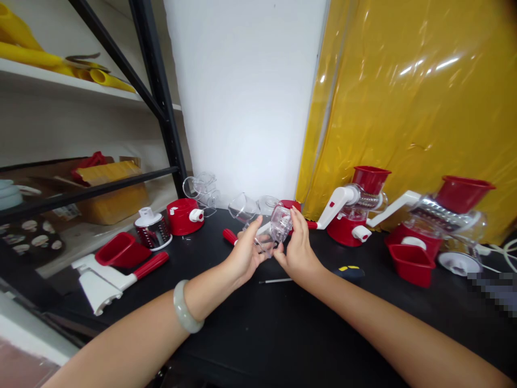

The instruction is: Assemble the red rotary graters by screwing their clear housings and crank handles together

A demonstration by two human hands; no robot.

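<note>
A clear plastic rotary-grater housing (280, 222) is held between my two hands above the black table. My left hand (247, 251) closes around its lower left part, thumb up. On the housing's right side are the closed fingers of my right hand (299, 243). Behind my right wrist lies a screwdriver (349, 272), its shaft pointing left. Just left of my left hand, a red handle (230, 236) rests on the table. More clear housings (244, 208) stand behind my hands; one partly hides a red part further back.
At left are a red base (181, 218), a grater drum (153, 230), a red hopper (123, 250) and a white part (107, 283) beside a red-handled crank. Two assembled graters, one nearer (350, 229) and one further right (420, 231), stand at right. A black shelf post (161, 108) rises behind.
</note>
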